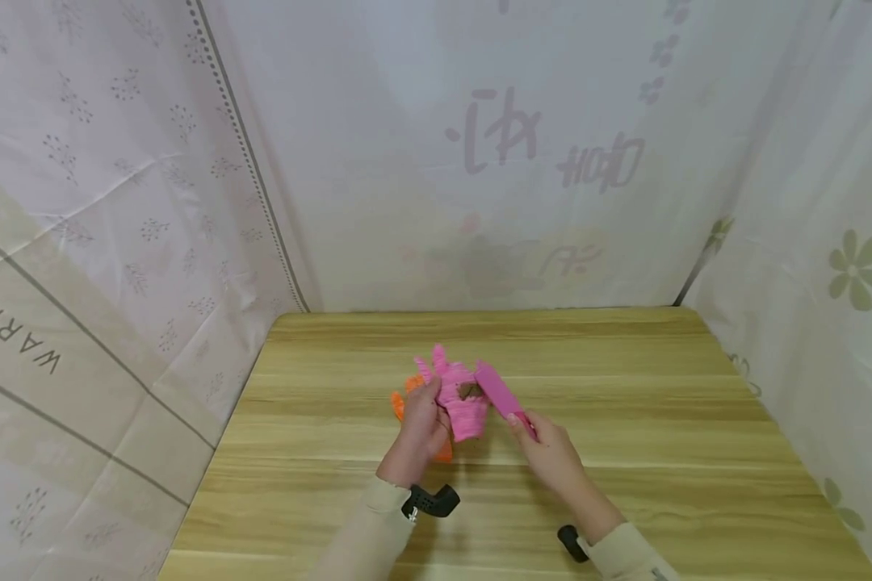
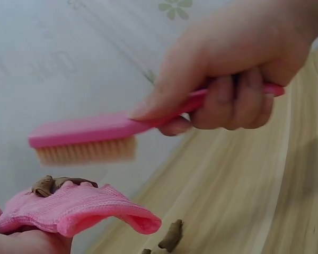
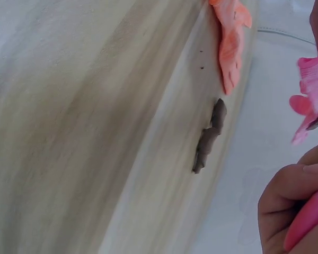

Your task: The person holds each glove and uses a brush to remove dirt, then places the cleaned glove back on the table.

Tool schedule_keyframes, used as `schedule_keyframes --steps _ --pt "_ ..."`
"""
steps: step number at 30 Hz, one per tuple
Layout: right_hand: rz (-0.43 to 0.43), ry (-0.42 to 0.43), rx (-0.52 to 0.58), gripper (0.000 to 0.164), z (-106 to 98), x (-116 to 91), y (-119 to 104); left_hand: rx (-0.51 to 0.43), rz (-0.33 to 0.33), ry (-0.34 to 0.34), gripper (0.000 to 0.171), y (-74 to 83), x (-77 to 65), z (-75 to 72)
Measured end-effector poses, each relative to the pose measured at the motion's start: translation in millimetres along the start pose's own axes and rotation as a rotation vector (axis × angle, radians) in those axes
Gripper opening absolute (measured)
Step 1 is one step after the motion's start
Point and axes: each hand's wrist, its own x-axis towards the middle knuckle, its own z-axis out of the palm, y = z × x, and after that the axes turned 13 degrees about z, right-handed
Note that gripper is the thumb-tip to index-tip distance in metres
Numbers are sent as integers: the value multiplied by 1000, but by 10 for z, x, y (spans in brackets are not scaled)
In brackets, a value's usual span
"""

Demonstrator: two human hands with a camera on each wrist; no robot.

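My left hand point(image 1: 420, 424) holds a small pink knitted glove point(image 1: 467, 421), its thumb over the glove's side. A brown, clay-like lump point(image 2: 61, 185) lies on top of the glove. In my right hand point(image 1: 555, 458) is the handle of a pink brush point(image 1: 500, 390) with pale bristles point(image 2: 87, 151) facing down. The left wrist view shows those bristles a little above the lump, apart from it. An orange glove point(image 3: 231, 45) lies on the table, partly hidden behind the left hand in the head view.
Brown lumps point(image 3: 209, 138) lie on the wooden table point(image 1: 625, 403) near the orange glove, with a few dark crumbs beside them. Printed curtains point(image 1: 407, 161) hang behind the table and along both sides.
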Motion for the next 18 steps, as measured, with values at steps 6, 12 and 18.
schedule_keyframes --steps 6,12,18 --pt "-60 -4 57 41 35 -15 -174 43 -17 -34 27 -89 -37 58" --pt "-84 -29 15 34 73 -41 -222 14 -11 13 29 -122 -59 114" --pt "-56 -32 -5 39 11 -14 -76 -50 -7 66 34 -54 -30 106"
